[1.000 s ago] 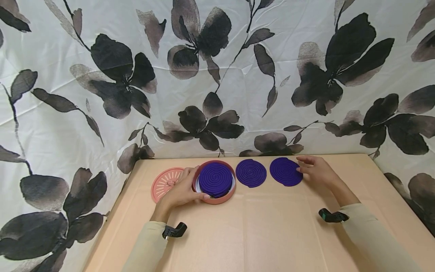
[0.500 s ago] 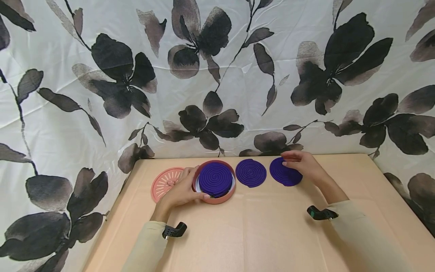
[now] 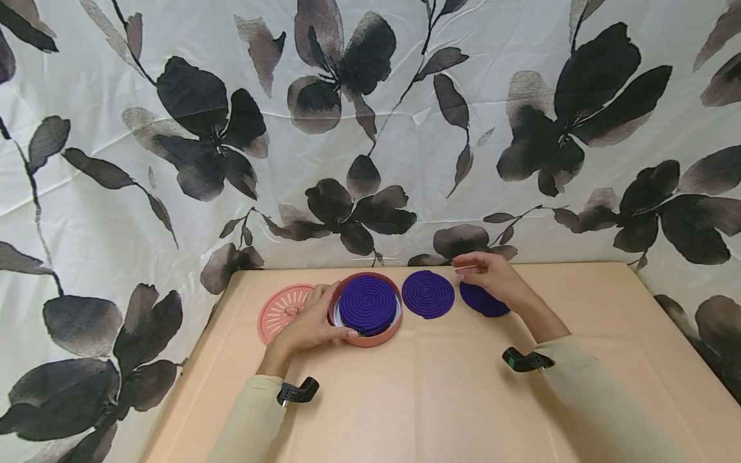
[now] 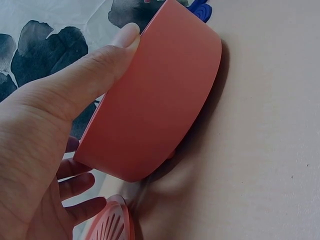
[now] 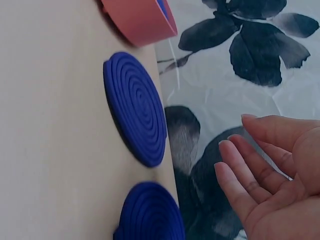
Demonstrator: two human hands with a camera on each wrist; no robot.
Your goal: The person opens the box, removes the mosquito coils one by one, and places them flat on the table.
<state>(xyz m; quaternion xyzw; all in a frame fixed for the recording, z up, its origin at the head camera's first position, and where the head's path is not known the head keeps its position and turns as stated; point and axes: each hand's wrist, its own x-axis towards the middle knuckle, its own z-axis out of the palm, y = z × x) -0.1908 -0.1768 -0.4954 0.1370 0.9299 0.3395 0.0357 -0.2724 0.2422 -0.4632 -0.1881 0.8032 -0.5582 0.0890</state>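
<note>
A white cloth with dark flowers (image 3: 405, 161) fills the upper frame, backing a tan table (image 3: 417, 392) across the bottom. Cream sleeves (image 3: 249, 418) reach in from the lower left and lower right. The person's left hand (image 3: 311, 325), left of center, is clamped on the side of a round pink bowl (image 3: 365, 343), its thumb against the rim. The right hand (image 3: 492, 278), right of center, hangs open-fingered — thumb and fingertips apart, touching none of the coils. A slotted pink disc (image 3: 280, 313) lies at center left, partly behind the left hand. Three purple coils line up at center: one in the bowl (image 3: 366, 305), another on the table just beside it (image 3: 428, 294), and the last at right (image 3: 483, 305) — partly hidden by the right hand
</note>
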